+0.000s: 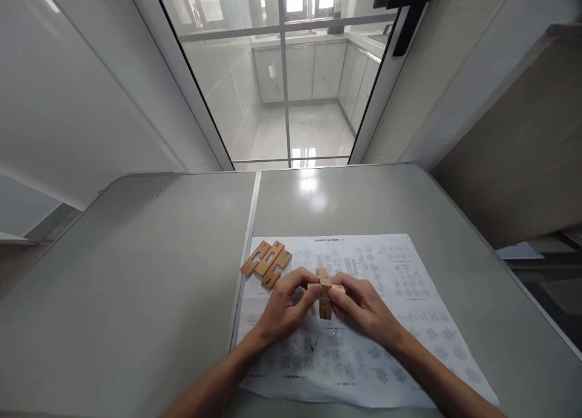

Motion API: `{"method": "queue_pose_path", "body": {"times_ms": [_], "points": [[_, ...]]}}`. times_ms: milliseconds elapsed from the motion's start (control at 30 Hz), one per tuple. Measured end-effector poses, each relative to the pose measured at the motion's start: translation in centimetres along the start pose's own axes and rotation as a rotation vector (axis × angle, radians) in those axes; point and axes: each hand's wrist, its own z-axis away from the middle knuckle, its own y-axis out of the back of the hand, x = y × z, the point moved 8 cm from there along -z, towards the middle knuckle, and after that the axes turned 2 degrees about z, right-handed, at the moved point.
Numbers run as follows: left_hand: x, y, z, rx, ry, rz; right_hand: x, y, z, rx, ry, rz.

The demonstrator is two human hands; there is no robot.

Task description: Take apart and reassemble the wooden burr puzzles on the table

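Observation:
Between my two hands is a wooden burr puzzle (pixel 325 289), made of light wooden bars crossing one another. My left hand (pixel 291 303) pinches its left side with thumb and fingers. From the right, my right hand (pixel 364 303) grips it the same way, thumb on the near face. Fingers cover part of the side bars. Left of my left hand lie several flat wooden puzzle pieces (pixel 269 261) with cut-outs and printed numbers, partly overlapping or touching. Under everything spreads a printed instruction sheet (pixel 364 381) with many small line diagrams.
The grey table (pixel 182 272) has a pale seam strip (pixel 249 218) running just left of the sheet. Beyond the far edge stands a glass door (pixel 284 90) with a black handle (pixel 407 11). A brown surface (pixel 513 139) rises at the right.

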Motion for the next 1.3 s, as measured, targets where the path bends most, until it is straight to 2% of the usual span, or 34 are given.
{"method": "queue_pose_path", "body": {"times_ms": [200, 300, 433, 600, 767, 867, 1000, 1300], "points": [[-0.7, -0.1, -0.1, -0.009, 0.004, 0.051, 0.4, -0.3, -0.2, -0.031, -0.063, -0.152], [-1.0, -0.6, 0.1, -0.066, -0.022, 0.106, 1.1, -0.6, -0.3, -0.036, -0.135, -0.294], [-0.8, -1.4, 0.4, -0.145, -0.060, 0.098, 1.6, -0.6, -0.3, -0.031, -0.192, -0.343], [-0.5, -1.2, 0.2, -0.101, -0.065, 0.108, 1.2, -0.8, -0.4, -0.072, -0.188, -0.304], [-0.9, -0.7, 0.0, -0.057, 0.023, 0.097, 1.3, -0.8, -0.3, -0.054, -0.163, -0.213], [-1.0, -0.6, 0.1, -0.049, 0.055, 0.105, 1.2, -0.5, -0.2, -0.006, -0.100, -0.081], [-0.9, -0.6, 0.1, -0.062, 0.045, 0.120, 1.0, -0.2, -0.1, 0.051, -0.010, 0.095], [-1.1, -0.6, 0.3, -0.061, 0.006, 0.106, 1.4, -0.2, 0.0, 0.023, 0.006, 0.143]]}}
